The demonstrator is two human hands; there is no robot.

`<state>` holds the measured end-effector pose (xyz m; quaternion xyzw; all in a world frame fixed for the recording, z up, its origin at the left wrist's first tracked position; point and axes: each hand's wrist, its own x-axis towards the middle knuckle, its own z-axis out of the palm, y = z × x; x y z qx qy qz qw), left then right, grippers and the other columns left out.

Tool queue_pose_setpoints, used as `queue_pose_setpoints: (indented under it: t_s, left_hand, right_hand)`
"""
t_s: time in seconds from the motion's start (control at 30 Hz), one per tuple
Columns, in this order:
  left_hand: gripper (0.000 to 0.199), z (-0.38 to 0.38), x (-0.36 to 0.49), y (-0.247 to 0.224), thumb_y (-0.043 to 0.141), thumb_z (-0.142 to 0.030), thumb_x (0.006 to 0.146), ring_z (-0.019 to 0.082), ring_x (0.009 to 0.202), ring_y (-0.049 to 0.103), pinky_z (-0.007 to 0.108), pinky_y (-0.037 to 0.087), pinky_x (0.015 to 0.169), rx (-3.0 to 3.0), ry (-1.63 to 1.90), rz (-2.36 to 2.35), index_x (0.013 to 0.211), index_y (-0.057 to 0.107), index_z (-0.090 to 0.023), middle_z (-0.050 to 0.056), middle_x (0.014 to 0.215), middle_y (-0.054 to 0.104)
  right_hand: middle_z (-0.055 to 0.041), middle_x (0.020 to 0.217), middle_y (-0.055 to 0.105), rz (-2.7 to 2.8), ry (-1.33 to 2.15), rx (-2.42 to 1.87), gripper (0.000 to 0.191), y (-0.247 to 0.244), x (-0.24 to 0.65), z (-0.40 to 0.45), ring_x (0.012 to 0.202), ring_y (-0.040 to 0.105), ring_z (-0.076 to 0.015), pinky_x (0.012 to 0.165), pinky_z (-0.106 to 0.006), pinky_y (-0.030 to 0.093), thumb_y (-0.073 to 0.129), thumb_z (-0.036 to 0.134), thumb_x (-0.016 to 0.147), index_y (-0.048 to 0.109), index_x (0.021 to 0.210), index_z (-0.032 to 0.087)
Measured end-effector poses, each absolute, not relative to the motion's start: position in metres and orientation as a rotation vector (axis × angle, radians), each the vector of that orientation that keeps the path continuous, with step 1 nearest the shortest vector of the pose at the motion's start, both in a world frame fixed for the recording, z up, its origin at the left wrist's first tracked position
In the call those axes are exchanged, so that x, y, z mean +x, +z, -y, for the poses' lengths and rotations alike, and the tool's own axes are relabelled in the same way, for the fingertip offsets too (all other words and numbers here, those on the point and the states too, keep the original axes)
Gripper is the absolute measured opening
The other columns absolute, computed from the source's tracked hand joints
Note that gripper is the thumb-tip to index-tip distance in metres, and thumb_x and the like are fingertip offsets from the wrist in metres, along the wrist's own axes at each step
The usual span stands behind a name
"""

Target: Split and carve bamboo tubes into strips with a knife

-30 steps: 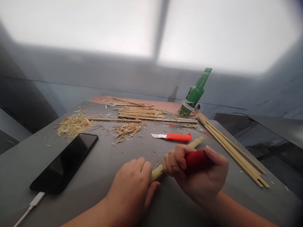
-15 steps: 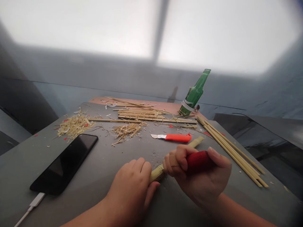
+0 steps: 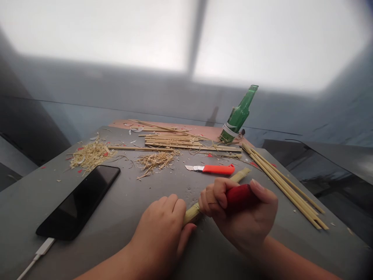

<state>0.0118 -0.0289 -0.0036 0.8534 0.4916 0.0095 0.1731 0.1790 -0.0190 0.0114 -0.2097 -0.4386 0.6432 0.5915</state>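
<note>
My left hand [image 3: 161, 225] is wrapped round the near end of a pale green bamboo-like stalk [image 3: 192, 213], pressing it on the grey table [image 3: 116, 229]. My right hand [image 3: 239, 217] is closed on a tool with a dark red handle [image 3: 241, 197]; its working end is hidden behind the fingers, over the middle of the stalk. Past that fist the stalk's far end sticks out to the upper right. Just beyond lies an orange utility knife [image 3: 218, 169], its blade out and pointing left.
A black phone [image 3: 80, 202] with a white cable [image 3: 45, 247] lies at left. Shavings [image 3: 91, 155] are heaped behind it. Thin sticks [image 3: 175, 142] lie across the back, longer stalks [image 3: 285, 186] at right. A green bottle [image 3: 237, 116] leans at the back right.
My right hand and the red handle have shifted slightly left along the stalk. My left hand stays in place round the near end.
</note>
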Motion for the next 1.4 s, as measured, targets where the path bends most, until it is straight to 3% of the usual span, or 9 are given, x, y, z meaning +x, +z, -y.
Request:
queue_pose_setpoints:
  t_s: [0.37, 0.77, 1.0, 1.17, 1.4]
  left_hand:
    - [0.017, 0.029, 0.013, -0.003, 0.050, -0.033, 0.098, 0.031, 0.096, 0.061, 0.046, 0.051, 0.083, 2.409, 0.019, -1.402, 0.098, 0.061, -0.019, 0.010, 0.104, 0.065]
    - [0.014, 0.025, 0.009, -0.001, 0.052, -0.033, 0.096, 0.027, 0.091, 0.063, 0.040, 0.050, 0.077, 2.354, 0.121, -1.421, 0.089, 0.059, -0.023, 0.006, 0.100, 0.065]
    - [0.013, 0.025, 0.006, -0.004, 0.055, -0.034, 0.095, 0.027, 0.092, 0.062, 0.040, 0.050, 0.078, 2.368, 0.133, -1.401, 0.089, 0.057, -0.022, 0.006, 0.100, 0.065]
    - [0.013, 0.026, 0.005, -0.006, 0.060, -0.034, 0.090, 0.028, 0.093, 0.061, 0.041, 0.050, 0.079, 2.390, 0.139, -1.362, 0.091, 0.055, -0.022, 0.006, 0.103, 0.064]
    - [0.010, 0.027, 0.004, -0.008, 0.057, -0.032, 0.090, 0.027, 0.090, 0.061, 0.040, 0.050, 0.076, 2.404, 0.163, -1.373, 0.088, 0.054, -0.023, 0.006, 0.100, 0.064]
  right_hand:
    - [0.0001, 0.041, 0.042, 0.953, 1.482, -0.646, 0.050, 0.016, 0.173, 0.017, 0.042, 0.036, -0.0167, 0.045, -0.031, 0.030, 0.053, 0.064, 0.074, 0.060, 0.051, 0.021]
    - [0.0049, 0.028, 0.032, 0.899, 1.548, -0.867, 0.053, 0.022, 0.150, -0.010, 0.028, 0.021, -0.0086, 0.033, -0.024, 0.017, 0.052, 0.068, 0.066, 0.048, 0.038, 0.023]
    - [0.0020, 0.039, 0.038, 1.116, 1.462, -0.637, 0.052, 0.010, 0.168, 0.009, 0.040, 0.030, -0.0149, 0.044, -0.030, 0.025, 0.050, 0.068, 0.073, 0.057, 0.052, 0.021]
    - [0.0019, 0.052, 0.038, 1.238, 1.443, -0.469, 0.048, -0.001, 0.184, 0.026, 0.052, 0.036, -0.0194, 0.056, -0.035, 0.030, 0.053, 0.068, 0.072, 0.053, 0.059, 0.022]
    - [0.0005, 0.062, 0.042, 1.348, 1.322, -0.473, 0.050, -0.006, 0.189, 0.037, 0.059, 0.041, -0.0222, 0.063, -0.039, 0.036, 0.050, 0.072, 0.080, 0.059, 0.074, 0.023]
